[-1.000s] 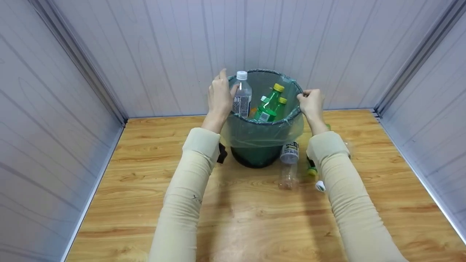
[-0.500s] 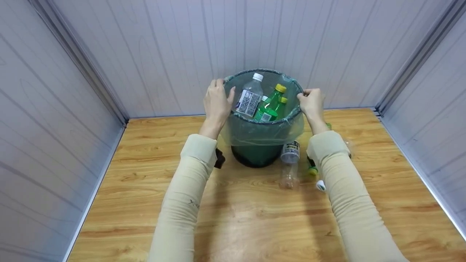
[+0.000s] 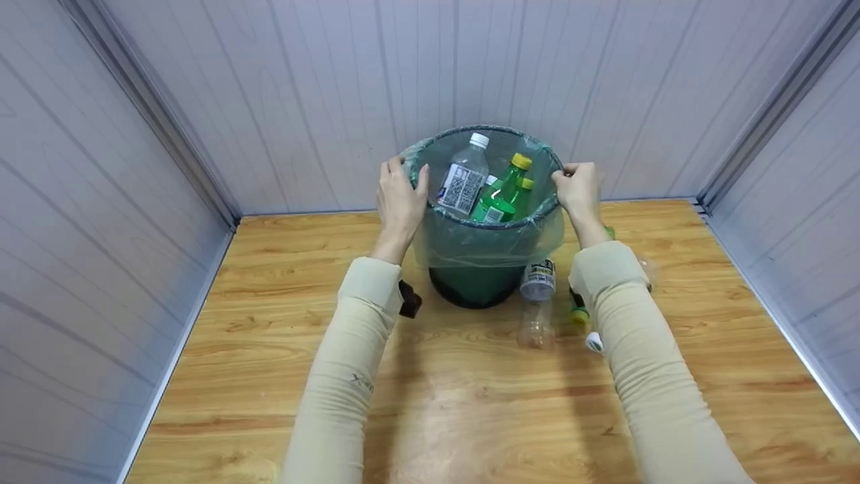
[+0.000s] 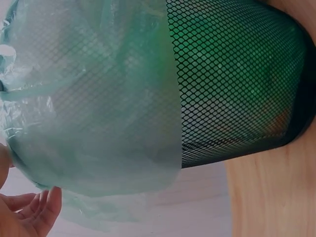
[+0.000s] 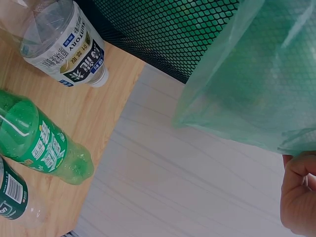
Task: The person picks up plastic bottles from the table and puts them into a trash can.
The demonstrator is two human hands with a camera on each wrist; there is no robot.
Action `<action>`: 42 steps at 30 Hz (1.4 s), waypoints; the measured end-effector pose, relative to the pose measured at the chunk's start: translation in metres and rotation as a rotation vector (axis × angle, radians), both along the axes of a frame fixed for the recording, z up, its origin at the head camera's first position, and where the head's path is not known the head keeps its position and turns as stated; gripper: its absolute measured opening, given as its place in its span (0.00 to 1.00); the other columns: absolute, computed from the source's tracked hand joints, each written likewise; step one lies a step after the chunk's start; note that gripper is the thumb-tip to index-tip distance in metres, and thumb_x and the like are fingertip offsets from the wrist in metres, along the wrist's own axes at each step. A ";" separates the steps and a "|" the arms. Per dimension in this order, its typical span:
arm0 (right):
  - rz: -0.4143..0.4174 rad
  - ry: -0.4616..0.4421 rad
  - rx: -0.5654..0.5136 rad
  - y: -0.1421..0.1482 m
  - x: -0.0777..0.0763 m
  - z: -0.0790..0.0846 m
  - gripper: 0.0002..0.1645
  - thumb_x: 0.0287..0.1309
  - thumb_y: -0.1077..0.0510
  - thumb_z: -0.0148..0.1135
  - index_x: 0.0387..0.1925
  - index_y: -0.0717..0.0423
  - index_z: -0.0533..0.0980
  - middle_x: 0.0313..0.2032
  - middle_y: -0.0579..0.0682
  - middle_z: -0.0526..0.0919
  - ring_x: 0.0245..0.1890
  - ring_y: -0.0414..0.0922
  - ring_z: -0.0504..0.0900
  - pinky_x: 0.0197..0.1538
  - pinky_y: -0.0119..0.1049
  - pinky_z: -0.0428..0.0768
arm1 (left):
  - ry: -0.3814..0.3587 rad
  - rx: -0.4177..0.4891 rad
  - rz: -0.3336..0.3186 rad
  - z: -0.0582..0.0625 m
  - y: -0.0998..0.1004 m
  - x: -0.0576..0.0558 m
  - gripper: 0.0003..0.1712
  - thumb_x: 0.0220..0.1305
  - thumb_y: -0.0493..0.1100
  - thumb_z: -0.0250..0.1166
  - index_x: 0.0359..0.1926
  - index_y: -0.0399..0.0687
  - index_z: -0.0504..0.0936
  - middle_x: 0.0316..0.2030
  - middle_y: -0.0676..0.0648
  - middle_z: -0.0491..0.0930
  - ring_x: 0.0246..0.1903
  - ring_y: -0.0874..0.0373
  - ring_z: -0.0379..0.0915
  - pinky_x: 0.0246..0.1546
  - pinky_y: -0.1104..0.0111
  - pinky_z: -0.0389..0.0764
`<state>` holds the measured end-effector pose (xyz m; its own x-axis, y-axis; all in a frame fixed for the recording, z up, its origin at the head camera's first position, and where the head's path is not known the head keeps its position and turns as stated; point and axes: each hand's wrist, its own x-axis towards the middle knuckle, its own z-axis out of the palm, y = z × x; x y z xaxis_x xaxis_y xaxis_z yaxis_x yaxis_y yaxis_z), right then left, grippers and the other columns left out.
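Green liner [image 3: 480, 250] hangs loose-edged around the bin [image 3: 472, 288] — wooden surface [image 3: 457, 403] spreads in front.

left hand [image 3: 401, 202] + right hand [image 3: 579, 191] are gripping translucent green plastic bag [image 3: 490, 243] lining round dark mesh bin [image 3: 474, 288], clear plastic bottle [image 3: 462, 187] leaning inside

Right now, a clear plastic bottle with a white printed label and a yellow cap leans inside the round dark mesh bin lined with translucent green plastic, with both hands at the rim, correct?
The yellow is wrong: the clear plastic bottle has a white cap, as the head view shows. It leans inside the dark mesh bin, left hand and right hand at the rim.
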<state>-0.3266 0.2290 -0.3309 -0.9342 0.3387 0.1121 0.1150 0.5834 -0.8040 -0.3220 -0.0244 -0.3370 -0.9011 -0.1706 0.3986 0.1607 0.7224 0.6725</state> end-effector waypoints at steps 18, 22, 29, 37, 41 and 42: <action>-0.009 0.011 0.059 0.001 -0.001 0.001 0.13 0.56 0.62 0.47 0.21 0.62 0.74 0.13 0.43 0.65 0.17 0.40 0.61 0.23 0.32 0.61 | -0.095 0.130 -0.021 -0.001 0.003 -0.003 0.20 0.62 0.41 0.53 0.52 0.35 0.73 0.43 0.40 0.78 0.37 0.56 0.75 0.38 0.66 0.74; 0.011 0.006 0.048 0.002 0.000 0.002 0.14 0.57 0.62 0.47 0.19 0.60 0.72 0.12 0.43 0.64 0.14 0.38 0.61 0.20 0.31 0.61 | -0.107 0.110 -0.010 0.001 0.004 -0.002 0.19 0.61 0.40 0.52 0.52 0.35 0.73 0.45 0.40 0.77 0.38 0.56 0.75 0.37 0.66 0.75; 0.037 -0.009 0.037 0.004 0.000 0.003 0.15 0.58 0.60 0.46 0.22 0.61 0.75 0.10 0.42 0.66 0.08 0.35 0.62 0.15 0.28 0.63 | -0.099 0.109 0.026 0.000 0.006 -0.005 0.13 0.60 0.38 0.52 0.42 0.36 0.79 0.34 0.41 0.80 0.27 0.58 0.71 0.29 0.67 0.72; 0.076 -0.057 -0.032 0.009 0.002 0.004 0.17 0.61 0.55 0.46 0.31 0.63 0.77 0.09 0.42 0.64 0.07 0.35 0.62 0.14 0.28 0.65 | -0.112 0.146 0.023 0.000 0.009 -0.006 0.16 0.60 0.38 0.53 0.48 0.37 0.78 0.39 0.43 0.79 0.32 0.58 0.73 0.33 0.69 0.73; 0.118 -0.072 -0.073 0.013 0.004 0.004 0.21 0.60 0.50 0.49 0.34 0.64 0.77 0.08 0.42 0.66 0.08 0.36 0.65 0.15 0.28 0.67 | -0.127 0.141 0.042 0.000 0.009 -0.007 0.20 0.60 0.38 0.53 0.53 0.37 0.73 0.48 0.41 0.75 0.43 0.55 0.74 0.42 0.66 0.73; 0.127 -0.074 -0.081 0.015 0.005 0.004 0.22 0.59 0.48 0.49 0.33 0.64 0.77 0.08 0.42 0.66 0.08 0.36 0.66 0.15 0.28 0.67 | -0.129 0.142 0.046 0.000 0.009 -0.007 0.20 0.60 0.38 0.53 0.53 0.37 0.73 0.48 0.41 0.75 0.44 0.55 0.73 0.43 0.66 0.73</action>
<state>-0.3219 0.2437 -0.3268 -0.9747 0.2226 0.0183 0.1053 0.5304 -0.8412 -0.3293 -0.0153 -0.3367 -0.9332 -0.2586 0.2493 0.0359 0.6235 0.7810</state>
